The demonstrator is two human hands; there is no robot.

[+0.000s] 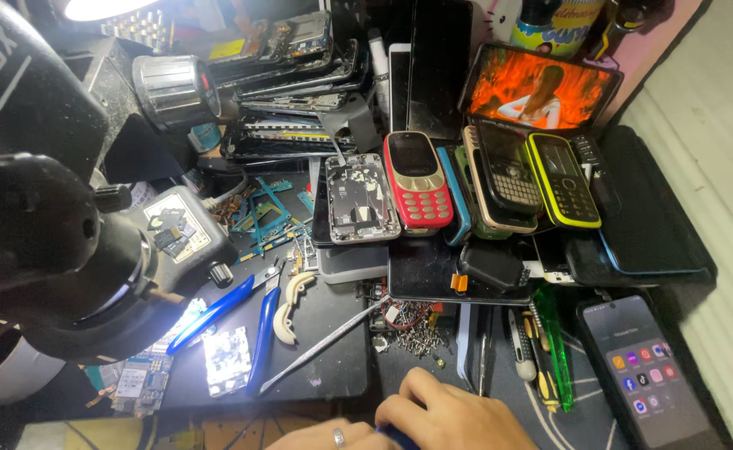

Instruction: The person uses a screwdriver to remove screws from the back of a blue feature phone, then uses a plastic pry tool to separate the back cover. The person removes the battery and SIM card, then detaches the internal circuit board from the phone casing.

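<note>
Right hand [454, 412] sat at the bottom edge, fingers curled shut over a small blue object [400, 435], mostly hidden. Left hand [333, 435] touched it from the left, ring on one finger; its grip couldn't be told. Landmark: the pile of screws [412, 333]. Both hands were just below it. Metal tweezers [321, 346] lay left of it, blue-handled pliers [233, 321] further left. Red keypad phone [416, 179] stood above it, lit smartphone [646, 375] well right.
</note>
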